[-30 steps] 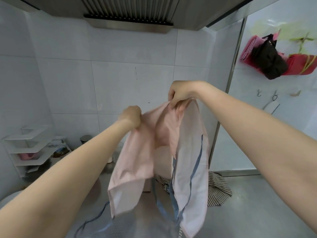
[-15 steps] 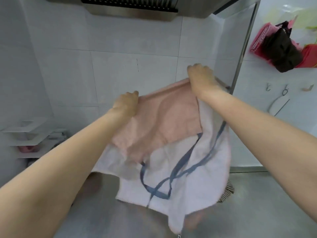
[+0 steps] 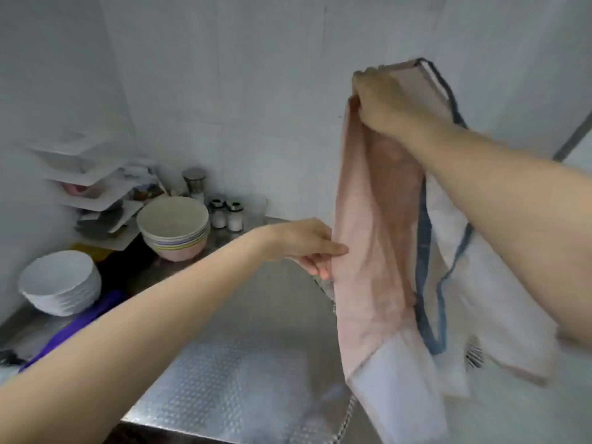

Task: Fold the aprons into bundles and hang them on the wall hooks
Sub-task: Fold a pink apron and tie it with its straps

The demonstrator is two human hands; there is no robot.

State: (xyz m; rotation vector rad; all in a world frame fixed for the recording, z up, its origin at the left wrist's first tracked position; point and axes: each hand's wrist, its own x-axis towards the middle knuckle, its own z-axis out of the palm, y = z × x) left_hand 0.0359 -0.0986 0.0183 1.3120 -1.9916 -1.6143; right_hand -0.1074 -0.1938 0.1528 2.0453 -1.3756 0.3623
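The right hand (image 3: 389, 102) is raised high at the right, its fingers curled tight round the gathered top edge of the pink apron (image 3: 368, 251), which hangs down from that grip over the metal tabletop (image 3: 243, 379). The left hand (image 3: 307, 245) reaches in from the left at mid height and pinches the apron's left edge between thumb and fingers, lower down than the right hand. The apron is folded lengthwise, pink on the outer side and paler, almost white, at the lower end and on the right, where the cloth drapes under the right forearm. A blue strap (image 3: 429, 283) runs from the top of the bundle down its right side and loops near the bottom.

On the far left of the tabletop stand a stack of white bowls (image 3: 61, 283) and, further back, a stack of pink and beige bowls (image 3: 174, 229). Behind them are small jars (image 3: 226, 214) and a white corner shelf (image 3: 86, 187) against the tiled wall. A bit of striped cloth (image 3: 474, 354) shows below the apron, at the right.
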